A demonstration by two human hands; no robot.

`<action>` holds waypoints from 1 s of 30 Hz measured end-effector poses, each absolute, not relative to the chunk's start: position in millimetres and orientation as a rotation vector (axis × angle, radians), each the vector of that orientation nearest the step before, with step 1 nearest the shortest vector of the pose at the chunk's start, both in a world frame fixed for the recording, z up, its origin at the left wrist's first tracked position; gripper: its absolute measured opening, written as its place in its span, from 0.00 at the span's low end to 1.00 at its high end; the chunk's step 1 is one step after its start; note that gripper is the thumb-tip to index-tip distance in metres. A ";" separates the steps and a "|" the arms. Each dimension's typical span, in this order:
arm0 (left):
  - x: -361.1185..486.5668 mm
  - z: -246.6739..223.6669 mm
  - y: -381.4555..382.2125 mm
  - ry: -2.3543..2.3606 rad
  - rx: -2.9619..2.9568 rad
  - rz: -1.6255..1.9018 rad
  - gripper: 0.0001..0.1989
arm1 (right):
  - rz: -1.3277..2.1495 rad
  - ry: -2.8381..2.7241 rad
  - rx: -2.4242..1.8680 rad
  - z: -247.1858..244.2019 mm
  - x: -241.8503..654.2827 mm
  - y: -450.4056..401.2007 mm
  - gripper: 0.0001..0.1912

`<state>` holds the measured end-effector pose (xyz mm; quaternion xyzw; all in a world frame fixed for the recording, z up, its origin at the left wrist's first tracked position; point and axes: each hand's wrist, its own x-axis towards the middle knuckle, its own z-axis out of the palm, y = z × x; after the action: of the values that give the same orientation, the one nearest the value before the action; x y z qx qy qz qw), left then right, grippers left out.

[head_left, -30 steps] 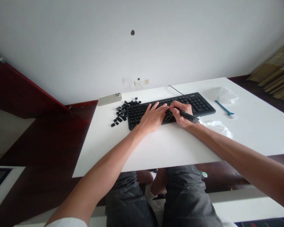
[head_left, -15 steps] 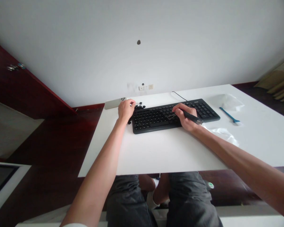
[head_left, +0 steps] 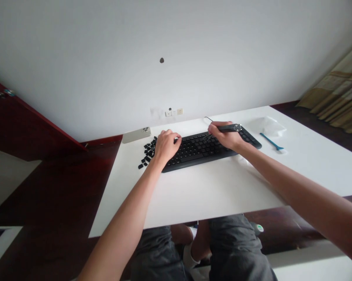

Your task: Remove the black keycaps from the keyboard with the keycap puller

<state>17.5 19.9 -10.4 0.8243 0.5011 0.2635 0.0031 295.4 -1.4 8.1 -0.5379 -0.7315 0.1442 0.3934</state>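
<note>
A black keyboard lies on the white table, with many keys on its left and middle parts bare of caps. My left hand rests over its left end, fingers curled at the back edge and the thumb bent close to the forefinger. In my right hand is a keycap puller with a black handle. Its thin wire loops reach down to the keys right of the middle. Loose black keycaps lie scattered beside my left hand, partly hidden by it.
A phone lies at the table's back left corner. Right of the keyboard are a blue brush and a crumpled clear plastic bag. A cable runs behind the keyboard. Wall sockets sit beyond the table.
My left hand has moved from over the loose keycaps onto the keyboard's left end, uncovering more caps. The puller's handle end has swung upward in my right hand. My view has turned right.
</note>
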 end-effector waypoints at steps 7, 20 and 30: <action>61.4 -10.1 -12.5 1.176 2.550 0.658 0.08 | 0.471 -2.066 -1.308 -0.8 292.0 -6.4 0.23; 70.3 -11.6 -18.8 1.163 2.535 0.563 0.16 | 0.571 -1.969 -1.263 1.5 307.0 -8.1 0.16; 75.6 -8.3 -23.3 1.266 2.484 0.505 0.14 | 0.795 -1.980 -1.152 7.3 307.2 -11.3 0.15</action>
<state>75.6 -23.3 -8.3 0.8663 0.4415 0.1760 0.1536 307.2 -11.3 7.3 -0.4449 -0.7647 0.3070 0.3508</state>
